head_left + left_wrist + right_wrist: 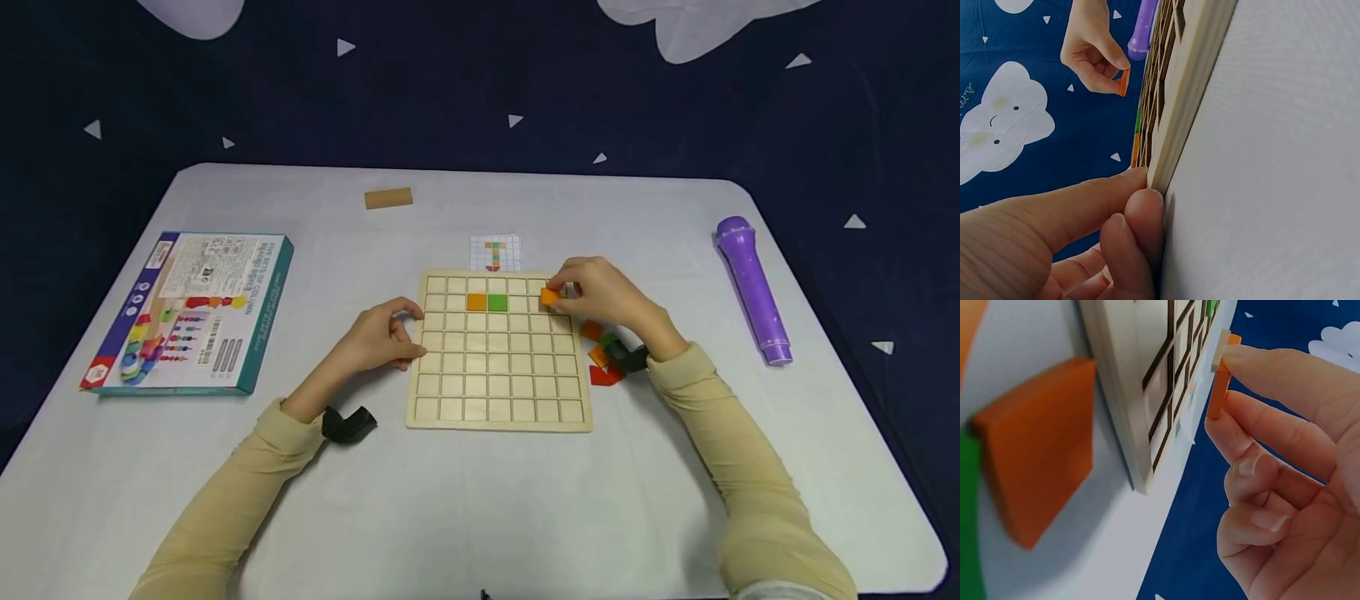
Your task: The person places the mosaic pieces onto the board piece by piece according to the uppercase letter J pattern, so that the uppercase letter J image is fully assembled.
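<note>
A tan cloth sleeve point(234, 500), nearest me, led to the left hand point(377, 337); its loosely bent fingers touched the pale wooden gridded board point(487, 363) alongside, seemingly steadying it. The right hand point(602, 288) pinched an orange square tile point(549, 297) above the board, apparently for control.

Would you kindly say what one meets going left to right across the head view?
Boxed toy set, left hand, orange tile on the wooden grid board, green tile beside it, right hand, purple flashlight-like tube.

a play area, it seems — navy cloud-print backdrop point(420, 108), white table point(480, 508), colourful toy box point(191, 312).
</note>
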Demonstrator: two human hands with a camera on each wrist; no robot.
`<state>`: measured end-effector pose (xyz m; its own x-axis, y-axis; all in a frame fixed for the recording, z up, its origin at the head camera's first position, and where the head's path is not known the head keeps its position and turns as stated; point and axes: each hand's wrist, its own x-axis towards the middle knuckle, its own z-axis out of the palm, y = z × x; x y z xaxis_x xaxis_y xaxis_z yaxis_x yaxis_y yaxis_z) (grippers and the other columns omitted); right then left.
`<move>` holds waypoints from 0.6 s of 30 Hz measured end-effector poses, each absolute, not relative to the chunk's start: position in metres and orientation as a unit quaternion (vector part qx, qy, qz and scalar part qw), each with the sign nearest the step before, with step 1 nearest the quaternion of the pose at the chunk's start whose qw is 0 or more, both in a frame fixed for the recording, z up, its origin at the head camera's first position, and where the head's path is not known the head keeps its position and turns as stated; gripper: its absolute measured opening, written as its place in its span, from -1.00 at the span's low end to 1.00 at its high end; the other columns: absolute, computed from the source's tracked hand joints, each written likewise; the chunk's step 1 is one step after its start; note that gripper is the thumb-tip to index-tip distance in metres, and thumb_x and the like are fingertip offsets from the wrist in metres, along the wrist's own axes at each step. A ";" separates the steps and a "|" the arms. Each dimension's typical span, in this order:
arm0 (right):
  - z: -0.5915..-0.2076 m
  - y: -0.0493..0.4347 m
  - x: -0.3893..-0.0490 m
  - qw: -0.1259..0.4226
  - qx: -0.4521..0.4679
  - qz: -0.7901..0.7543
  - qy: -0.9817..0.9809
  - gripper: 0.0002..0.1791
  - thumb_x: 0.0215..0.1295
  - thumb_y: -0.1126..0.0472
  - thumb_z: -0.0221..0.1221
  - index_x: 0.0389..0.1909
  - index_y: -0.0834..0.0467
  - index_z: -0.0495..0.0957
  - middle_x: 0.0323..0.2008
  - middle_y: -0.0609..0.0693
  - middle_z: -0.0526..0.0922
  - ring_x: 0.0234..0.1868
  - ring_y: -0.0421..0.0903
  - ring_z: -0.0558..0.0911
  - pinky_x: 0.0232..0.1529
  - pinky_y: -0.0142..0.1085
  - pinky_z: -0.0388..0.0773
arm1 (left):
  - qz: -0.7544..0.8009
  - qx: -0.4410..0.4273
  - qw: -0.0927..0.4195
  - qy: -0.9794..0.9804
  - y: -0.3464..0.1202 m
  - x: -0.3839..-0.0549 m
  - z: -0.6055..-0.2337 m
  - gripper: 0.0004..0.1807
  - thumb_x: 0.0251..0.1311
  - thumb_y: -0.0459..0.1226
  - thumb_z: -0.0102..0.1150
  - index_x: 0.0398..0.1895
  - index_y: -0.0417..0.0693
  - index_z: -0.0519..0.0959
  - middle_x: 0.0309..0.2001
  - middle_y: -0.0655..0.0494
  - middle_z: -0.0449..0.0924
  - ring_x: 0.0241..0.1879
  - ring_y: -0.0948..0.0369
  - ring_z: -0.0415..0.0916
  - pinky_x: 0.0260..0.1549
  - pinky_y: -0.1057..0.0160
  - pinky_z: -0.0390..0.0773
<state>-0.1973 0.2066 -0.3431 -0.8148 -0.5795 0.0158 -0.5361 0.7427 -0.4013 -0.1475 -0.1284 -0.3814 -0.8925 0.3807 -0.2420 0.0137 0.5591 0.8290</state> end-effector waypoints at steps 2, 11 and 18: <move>-0.344 0.203 -0.198 0.056 -0.303 -0.194 0.931 -0.76 0.10 0.19 0.31 -0.21 0.21 0.68 -0.29 0.06 0.68 -0.51 -0.17 0.41 -0.45 -0.38 0.37 | 0.455 0.116 0.201 0.860 -0.128 -0.147 -0.381 -0.48 -0.01 -0.36 0.34 0.06 -0.17 0.39 -0.62 0.08 0.57 -0.72 0.26 0.53 -0.58 0.27 0.58; -0.344 0.189 -0.201 0.078 -0.312 -0.175 0.930 -0.74 0.14 0.19 0.29 -0.18 0.23 0.67 -0.27 0.09 0.68 -0.43 -0.12 0.45 -0.34 -0.31 0.42 | 0.455 0.113 0.202 0.860 -0.128 -0.147 -0.382 -0.47 -0.01 -0.37 0.34 0.06 -0.18 0.39 -0.63 0.10 0.56 -0.73 0.26 0.53 -0.60 0.29 0.57; -0.344 0.180 -0.203 0.091 -0.312 -0.166 0.931 -0.73 0.12 0.19 0.30 -0.17 0.23 0.67 -0.23 0.10 0.68 -0.32 -0.09 0.52 -0.24 -0.24 0.50 | 0.451 0.117 0.200 0.862 -0.129 -0.148 -0.382 -0.47 0.00 -0.35 0.34 0.07 -0.16 0.39 -0.61 0.09 0.57 -0.72 0.25 0.53 -0.55 0.27 0.57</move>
<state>-0.2025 0.1800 -0.3439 -0.7888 -0.6111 -0.0662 -0.5508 0.7505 -0.3652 -0.1480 -0.1286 -0.3821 -0.8925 0.3827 -0.2387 0.0218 0.5652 0.8247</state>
